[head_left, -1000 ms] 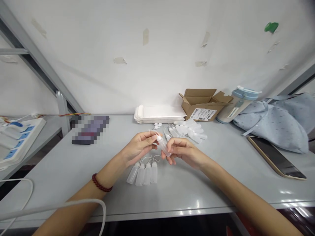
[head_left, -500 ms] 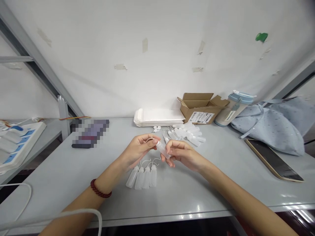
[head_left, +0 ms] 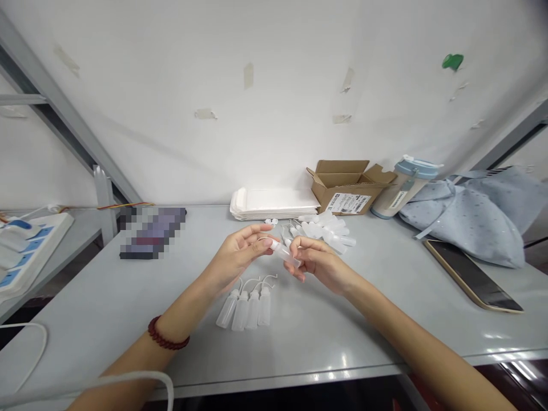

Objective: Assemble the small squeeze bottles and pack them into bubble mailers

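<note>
Between both hands, above the grey table (head_left: 192,348), is a small translucent squeeze bottle (head_left: 283,252), tilted with its cap end to the upper left. My left hand (head_left: 242,254) pinches the white cap between thumb and fingers. My right hand (head_left: 317,260) grips the bottle's lower body with its fingertips. Below them lies a row of several similar bottles (head_left: 252,308), their thin bent spout tubes pointing away from me. Behind my right hand is a loose pile of bottles (head_left: 327,228). A few small white caps (head_left: 271,222) lie beyond my left fingers, partly hidden.
At the back stand a stack of white packets (head_left: 278,202), an open cardboard box (head_left: 349,194) and a tumbler (head_left: 400,191). A blue cloth bag (head_left: 475,222) and a phone (head_left: 471,277) are at right. Left are a blurred-out object (head_left: 154,231), a power strip (head_left: 32,251) and a white cable (head_left: 141,375).
The view has shifted slightly. My right fingers have slid a little toward the bottle's base, so more of its body shows. My left hand stays at the cap.
</note>
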Tool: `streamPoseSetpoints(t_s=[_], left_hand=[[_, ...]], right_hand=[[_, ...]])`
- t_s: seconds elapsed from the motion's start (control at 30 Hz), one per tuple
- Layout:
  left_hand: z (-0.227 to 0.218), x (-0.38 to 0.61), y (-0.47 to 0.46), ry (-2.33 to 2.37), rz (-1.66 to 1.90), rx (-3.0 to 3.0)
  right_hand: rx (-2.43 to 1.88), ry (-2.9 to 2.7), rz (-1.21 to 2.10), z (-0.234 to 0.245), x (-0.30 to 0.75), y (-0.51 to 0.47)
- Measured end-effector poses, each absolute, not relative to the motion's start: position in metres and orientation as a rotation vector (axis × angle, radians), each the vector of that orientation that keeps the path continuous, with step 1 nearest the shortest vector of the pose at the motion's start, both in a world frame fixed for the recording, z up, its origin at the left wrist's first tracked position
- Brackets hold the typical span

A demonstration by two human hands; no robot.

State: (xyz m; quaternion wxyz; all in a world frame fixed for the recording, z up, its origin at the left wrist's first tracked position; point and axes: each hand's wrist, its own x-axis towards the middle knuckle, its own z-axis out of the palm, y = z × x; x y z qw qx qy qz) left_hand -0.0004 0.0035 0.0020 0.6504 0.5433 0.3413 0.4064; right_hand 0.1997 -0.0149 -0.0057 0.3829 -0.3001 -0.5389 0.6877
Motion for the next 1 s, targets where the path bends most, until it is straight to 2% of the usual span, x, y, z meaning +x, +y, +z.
streamPoseSetpoints(t_s=[0.43,0.67,1.0], left_hand=[[0.001,0.004,-0.002,0.971,0.846,1.452],[0.007,0.003,-0.005,1.056,0.676,1.531],[0.005,0.008,-0.006,1.044,0.871,1.595]], right_hand=[[-0.879,-1.342,1.677,-0.009,0.2,-0.014],[-0.938,-1.422,1.626,-0.007,0.199,-0.016],[-0.967,-1.416,1.595,-0.01,0.196,-0.014]])
